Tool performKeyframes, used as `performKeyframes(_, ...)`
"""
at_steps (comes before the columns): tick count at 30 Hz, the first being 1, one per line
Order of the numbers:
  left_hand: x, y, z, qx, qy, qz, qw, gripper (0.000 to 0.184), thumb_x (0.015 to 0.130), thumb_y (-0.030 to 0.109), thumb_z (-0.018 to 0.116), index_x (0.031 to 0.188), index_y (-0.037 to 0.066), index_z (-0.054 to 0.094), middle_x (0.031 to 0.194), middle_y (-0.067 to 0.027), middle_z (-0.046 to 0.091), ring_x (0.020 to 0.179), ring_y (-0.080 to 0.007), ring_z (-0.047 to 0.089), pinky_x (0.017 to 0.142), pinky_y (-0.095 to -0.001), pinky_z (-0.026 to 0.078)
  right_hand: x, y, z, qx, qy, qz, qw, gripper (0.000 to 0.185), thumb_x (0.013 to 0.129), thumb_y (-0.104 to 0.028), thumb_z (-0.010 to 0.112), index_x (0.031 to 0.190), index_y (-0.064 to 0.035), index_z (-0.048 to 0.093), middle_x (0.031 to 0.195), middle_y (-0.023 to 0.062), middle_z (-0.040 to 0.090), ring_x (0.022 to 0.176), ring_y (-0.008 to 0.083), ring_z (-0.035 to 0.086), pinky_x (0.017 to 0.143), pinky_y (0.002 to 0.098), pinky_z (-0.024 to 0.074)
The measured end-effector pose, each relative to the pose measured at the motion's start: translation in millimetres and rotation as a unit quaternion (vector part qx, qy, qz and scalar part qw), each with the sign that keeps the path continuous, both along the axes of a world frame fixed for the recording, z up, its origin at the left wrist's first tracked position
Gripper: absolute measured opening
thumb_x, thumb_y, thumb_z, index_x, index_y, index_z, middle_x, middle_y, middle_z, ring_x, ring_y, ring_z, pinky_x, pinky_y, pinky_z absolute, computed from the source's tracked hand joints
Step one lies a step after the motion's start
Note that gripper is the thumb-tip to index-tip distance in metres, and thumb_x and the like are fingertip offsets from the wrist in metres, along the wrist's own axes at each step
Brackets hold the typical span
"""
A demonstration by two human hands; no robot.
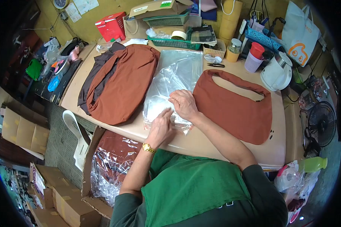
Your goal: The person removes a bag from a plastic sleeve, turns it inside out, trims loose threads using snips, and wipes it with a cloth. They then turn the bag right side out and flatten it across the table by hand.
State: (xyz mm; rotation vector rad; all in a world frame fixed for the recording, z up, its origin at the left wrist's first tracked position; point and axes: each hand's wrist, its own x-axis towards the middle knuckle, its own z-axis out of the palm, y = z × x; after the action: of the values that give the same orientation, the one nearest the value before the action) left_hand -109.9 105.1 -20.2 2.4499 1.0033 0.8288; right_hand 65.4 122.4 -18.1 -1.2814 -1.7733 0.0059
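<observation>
Both of my hands are at a stack of clear plastic bags (180, 66) in the middle of the table. My left hand (161, 126) lies over the lower part of the plastic, its fingers close together and pointing up. Just right of it, my right hand (183, 104) has its fingers curled at the plastic; what they pinch is too small to make out. To the left lies a rust-brown fabric bag (127, 83) on top of a dark brown one (89, 85). Another rust-brown bag (235, 106) lies flat on the right, its strap loop toward the back.
An open carton (88, 166) with plastic-wrapped brown items stands below the table's front left edge. Along the back are green baskets (174, 42), a jar (234, 47), black snips (216, 65), a red and white cup (255, 56) and a white kettle (277, 72).
</observation>
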Motion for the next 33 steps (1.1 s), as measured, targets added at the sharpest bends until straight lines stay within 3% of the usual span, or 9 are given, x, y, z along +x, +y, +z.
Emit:
performKeyframes(6,38.5,66.4,-20.2,0.17,0.107,0.145,0.969,0.068,0.089,0.026,0.054,0.149,0.001,0.033,0.154,-0.0264,0.03,0.143,-0.0449,0.026,0.115,-0.0615,0.017,-3.8,-1.9,11.9,0.044,0.011,0.036,0.998,0.008,0.086,-0.014,0.063,0.086,-0.0066,0.064,0.094,0.0097,0.064,0.094,0.0299,0.059,0.087,0.0414,0.0423)
performKeyframes(9,42.2,66.9,-17.2,0.083,0.29,0.149,0.942,0.074,0.091,0.038,0.052,0.152,0.004,0.028,0.155,-0.0243,0.028,0.144,-0.0409,0.027,0.115,-0.0623,0.017,10.8,-28.1,26.1,0.02,-0.004,0.057,0.998,0.008,0.083,-0.013,0.065,0.087,-0.0054,0.064,0.096,0.0115,0.064,0.1,0.0306,0.059,0.093,0.0408,0.0417)
performKeyframes(13,43.0,30.3,-18.0,0.069,0.179,0.145,0.971,0.077,0.09,0.033,0.057,0.155,0.009,0.022,0.156,-0.0218,0.028,0.129,-0.0387,0.045,0.109,-0.0598,0.024,26.8,-75.4,22.1,-0.044,0.025,0.047,0.998,0.009,0.084,-0.01,0.069,0.091,-0.0042,0.068,0.11,0.0142,0.064,0.1,0.0313,0.062,0.086,0.0408,0.0494)
performKeyframes(15,39.1,19.3,-14.1,0.05,0.145,0.158,0.976,0.067,0.087,0.025,0.06,0.148,0.008,0.039,0.15,-0.0198,0.039,0.12,-0.0358,0.052,0.104,-0.0579,0.029,16.0,-97.2,15.9,-0.123,0.038,0.118,0.985,0.011,0.084,-0.01,0.066,0.093,-0.0035,0.067,0.115,0.0149,0.062,0.1,0.0322,0.062,0.085,0.0421,0.0507)
performKeyframes(19,14.1,28.5,-22.9,0.214,0.124,0.13,0.96,0.029,0.08,0.014,0.061,0.107,0.006,0.067,0.118,-0.0172,0.064,0.109,-0.034,0.057,0.092,-0.0533,0.041,-17.6,-111.2,-12.1,-0.17,-0.011,0.181,0.969,0.025,0.085,-0.009,0.063,0.107,0.0021,0.065,0.128,0.021,0.056,0.112,0.0362,0.059,0.094,0.0447,0.0494)
performKeyframes(22,6.4,27.3,-13.9,0.0,0.03,0.08,0.996,0.012,0.079,0.005,0.065,0.09,0.005,0.062,0.09,-0.0168,0.059,0.089,-0.0356,0.059,0.072,-0.0423,0.049,-23.1,-97.8,-14.4,-0.192,-0.068,0.128,0.971,0.047,0.086,-0.006,0.057,0.129,0.0099,0.049,0.14,0.0307,0.042,0.129,0.0425,0.045,0.109,0.0476,0.037)
performKeyframes(25,8.8,22.1,-18.7,-0.013,-0.069,0.075,0.995,0.012,0.081,0.004,0.064,0.094,0.005,0.062,0.092,-0.0174,0.059,0.091,-0.0371,0.058,0.077,-0.045,0.047,-29.8,-86.9,-22.0,-0.199,-0.088,0.07,0.974,0.059,0.088,-0.005,0.052,0.141,0.0122,0.033,0.149,0.0354,0.026,0.138,0.047,0.031,0.115,0.0506,0.0268)
performKeyframes(29,12.1,24.5,-15.5,0.228,0.032,0.141,0.963,0.025,0.081,0.004,0.065,0.106,0.008,0.063,0.109,-0.0175,0.063,0.106,-0.0372,0.057,0.09,-0.0518,0.042,-34.4,-77.6,-23.1,-0.208,-0.079,0.049,0.974,0.076,0.086,-0.008,0.062,0.147,0.0133,0.021,0.156,0.035,0.008,0.145,0.049,0.015,0.118,0.0532,0.0196)
performKeyframes(33,-6.3,32.7,-38.0,0.108,-0.01,0.105,0.989,0.026,0.081,0.007,0.066,0.107,0.01,0.069,0.107,-0.0154,0.066,0.104,-0.0358,0.06,0.089,-0.0484,0.043,-35.3,-76.7,-24.1,-0.237,-0.081,0.06,0.966,0.077,0.087,-0.011,0.062,0.147,0.013,0.02,0.157,0.0338,0.007,0.146,0.0482,0.012,0.119,0.054,0.0163)
